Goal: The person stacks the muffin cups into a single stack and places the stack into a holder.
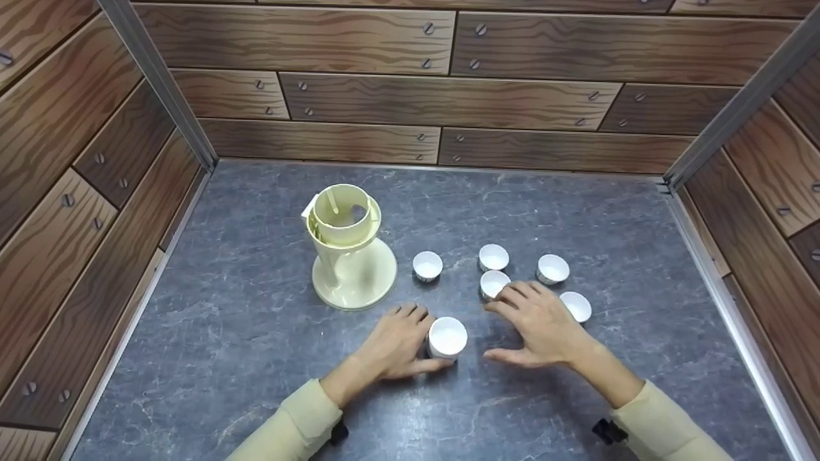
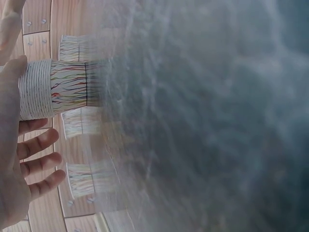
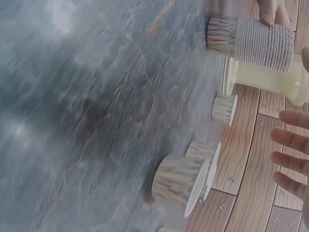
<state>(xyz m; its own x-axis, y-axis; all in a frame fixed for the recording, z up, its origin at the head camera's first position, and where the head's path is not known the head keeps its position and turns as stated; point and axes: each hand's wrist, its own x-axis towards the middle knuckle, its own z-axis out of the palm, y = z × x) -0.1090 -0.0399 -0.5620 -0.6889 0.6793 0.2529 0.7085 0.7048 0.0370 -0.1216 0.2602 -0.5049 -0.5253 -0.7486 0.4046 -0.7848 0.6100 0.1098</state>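
Note:
My left hand holds a tall stack of nested white paper baking cups, its thumb at the near side and its fingers at the far side. The stack stands upright on the table; in the left wrist view the lowest cup shows thin coloured streaks. To the right, my right hand is spread with nothing in it, its fingertips overlapping the rim of a single baking cup in the head view. Its fingers are straight and apart in the right wrist view.
Other single cups stand around the right hand: one behind, one at the back right and one partly behind the hand. Another cup sits beside a cream plastic stand with a round base. Wood-patterned walls enclose the table.

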